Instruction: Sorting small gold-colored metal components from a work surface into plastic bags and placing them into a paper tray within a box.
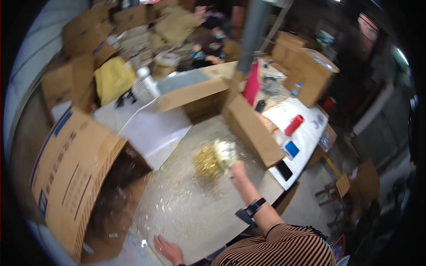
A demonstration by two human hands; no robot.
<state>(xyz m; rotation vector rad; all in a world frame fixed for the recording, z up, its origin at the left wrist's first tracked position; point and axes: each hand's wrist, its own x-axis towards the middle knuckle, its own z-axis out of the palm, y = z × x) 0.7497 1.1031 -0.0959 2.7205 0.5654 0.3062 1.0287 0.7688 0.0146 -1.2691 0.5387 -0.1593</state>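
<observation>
My right arm, with a dark band at the wrist, reaches across a grey work surface [177, 208]. The fingers of my right hand [238, 170] close round a pale whitish-green piece with dark marks [225, 153]; motion blurs it, and its kind cannot be made out. Its left side touches a heap of small gold-coloured pieces [206, 161]. More small shiny bits lie scattered over the surface toward me. At the near left edge my left hand [167, 249] rests flat with its fingers out, holding nothing.
A large cardboard box [84, 177] opens toward the surface on the left. Cardboard flaps [253, 131] wall its far side. On a white table to the right are a red cone [293, 125], a blue box [291, 150] and a phone [284, 170]. A person [211, 42] sits beyond.
</observation>
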